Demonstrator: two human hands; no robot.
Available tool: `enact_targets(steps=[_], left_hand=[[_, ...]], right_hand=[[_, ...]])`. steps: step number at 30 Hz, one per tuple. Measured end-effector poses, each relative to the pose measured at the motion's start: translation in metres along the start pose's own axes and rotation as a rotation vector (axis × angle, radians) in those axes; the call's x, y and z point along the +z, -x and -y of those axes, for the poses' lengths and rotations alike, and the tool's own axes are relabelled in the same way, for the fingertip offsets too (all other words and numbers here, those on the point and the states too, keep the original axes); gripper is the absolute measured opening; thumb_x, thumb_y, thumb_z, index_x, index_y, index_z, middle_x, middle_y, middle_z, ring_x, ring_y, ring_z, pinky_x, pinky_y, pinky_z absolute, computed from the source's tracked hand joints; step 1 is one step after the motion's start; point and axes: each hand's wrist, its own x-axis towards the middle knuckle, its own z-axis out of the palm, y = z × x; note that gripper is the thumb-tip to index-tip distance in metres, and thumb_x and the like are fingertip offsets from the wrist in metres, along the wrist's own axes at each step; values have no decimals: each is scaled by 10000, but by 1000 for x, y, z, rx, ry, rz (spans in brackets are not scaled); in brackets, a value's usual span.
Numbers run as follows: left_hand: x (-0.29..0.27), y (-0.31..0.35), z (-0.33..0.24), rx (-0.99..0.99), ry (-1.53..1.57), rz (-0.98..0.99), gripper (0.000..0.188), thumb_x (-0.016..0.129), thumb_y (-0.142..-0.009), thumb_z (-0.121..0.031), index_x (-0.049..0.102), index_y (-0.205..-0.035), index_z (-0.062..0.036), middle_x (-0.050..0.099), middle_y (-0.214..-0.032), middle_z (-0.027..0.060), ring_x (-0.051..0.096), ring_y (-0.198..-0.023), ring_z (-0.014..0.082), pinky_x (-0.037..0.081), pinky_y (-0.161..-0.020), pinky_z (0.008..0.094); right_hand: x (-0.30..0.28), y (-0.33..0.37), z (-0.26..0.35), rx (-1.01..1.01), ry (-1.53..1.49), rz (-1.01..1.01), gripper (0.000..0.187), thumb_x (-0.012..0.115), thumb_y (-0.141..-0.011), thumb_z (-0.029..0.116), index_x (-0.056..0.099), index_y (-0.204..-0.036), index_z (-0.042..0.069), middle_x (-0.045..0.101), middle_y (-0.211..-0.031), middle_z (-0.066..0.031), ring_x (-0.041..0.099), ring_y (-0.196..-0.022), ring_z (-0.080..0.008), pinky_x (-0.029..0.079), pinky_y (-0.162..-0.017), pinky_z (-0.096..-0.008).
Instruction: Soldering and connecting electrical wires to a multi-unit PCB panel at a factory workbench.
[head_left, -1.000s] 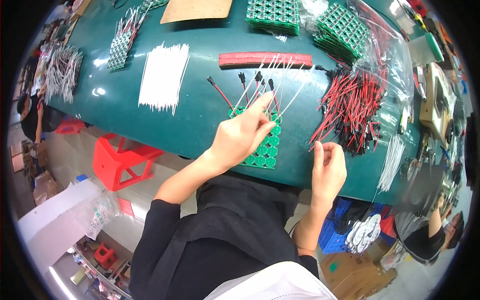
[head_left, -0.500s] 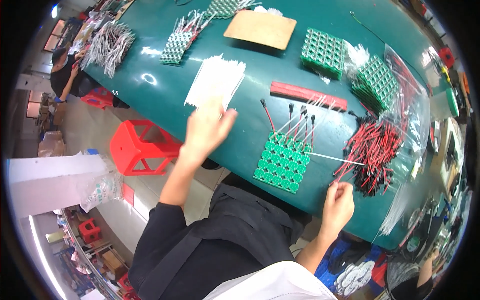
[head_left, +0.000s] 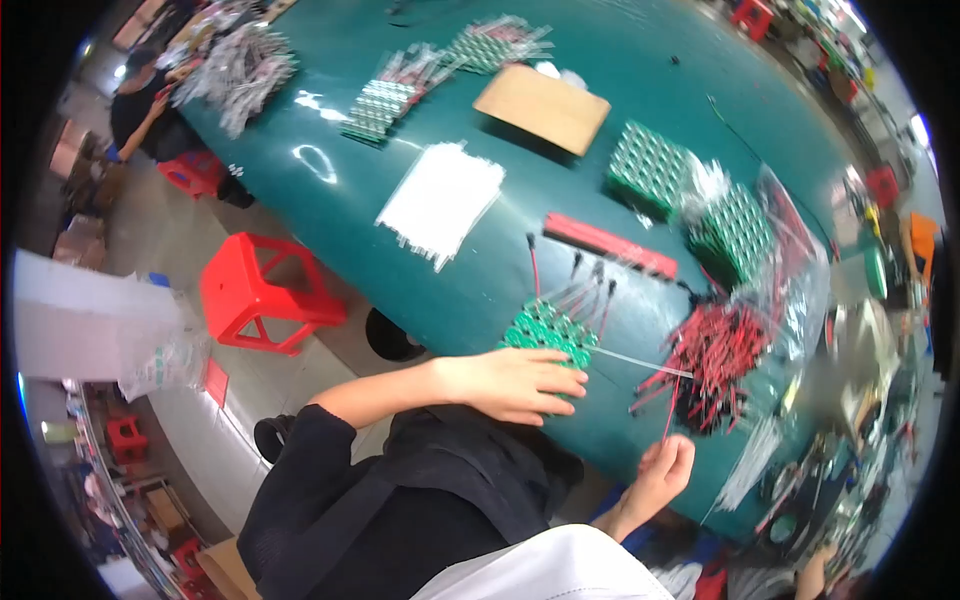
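My left hand [head_left: 515,388] lies with fingers stretched out over the near edge of a green circuit board panel [head_left: 545,332]. Several thin leads with black plugs stand up from the panel's far edge, and part of the panel is hidden under that hand. In my right hand [head_left: 663,472] the fingers are pinched on a red wire [head_left: 669,415], which points up toward a heap of red and black wires [head_left: 722,350]. One thin white stick [head_left: 640,361] reaches from the panel toward that heap.
White sticks [head_left: 442,200] lie in a pile at centre-left. A red bar [head_left: 610,245] sits behind the panel, with board stacks [head_left: 650,168] farther back and a brown board [head_left: 543,105]. A red stool [head_left: 262,290] stands left; a person [head_left: 145,110] sits at the far left.
My left hand has moved from the white stick pile rightward and nearer, onto the green panel. My right hand still pinches the red wire, slightly lower. The view has shifted.
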Motion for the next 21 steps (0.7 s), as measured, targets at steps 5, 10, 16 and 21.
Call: enact_targets(steps=[5,10,16,21], left_hand=[[-15,-32,-16,-165,54,-111,389,681,-838,-197,600,-1198,-74,558,-1290,114,623,-1000,277,542,-821,379],[-1,-57,-6,-264,75,-49,489,683,-854,-180,530,-1301,-58,437,-1448,135,586,-1166,293,548,-880,374],[-9,-53,-7,-442,318,-190,462,669,-869,-70,563,-1318,-77,401,-1496,153,665,-944,206,564,-756,302],[-20,-43,-7,-533,515,-274,389,656,-865,5,618,-1249,-42,553,-1342,138,644,-827,107,538,-682,240]], right_hand=[[25,-16,-11,195,-570,72,145,519,-1013,167,503,-934,47,497,-663,-35,446,-528,-104,337,-430,-223],[23,-3,-13,148,-489,7,97,495,-1021,138,499,-987,47,541,-741,-64,499,-597,-126,395,-477,-231],[23,6,-12,85,-542,-48,59,511,-1001,69,503,-1033,20,578,-811,-97,557,-632,-147,466,-531,-251],[42,15,-12,-46,-191,148,93,573,-957,-1,561,-1044,-33,653,-942,-141,660,-747,-169,550,-634,-265]])
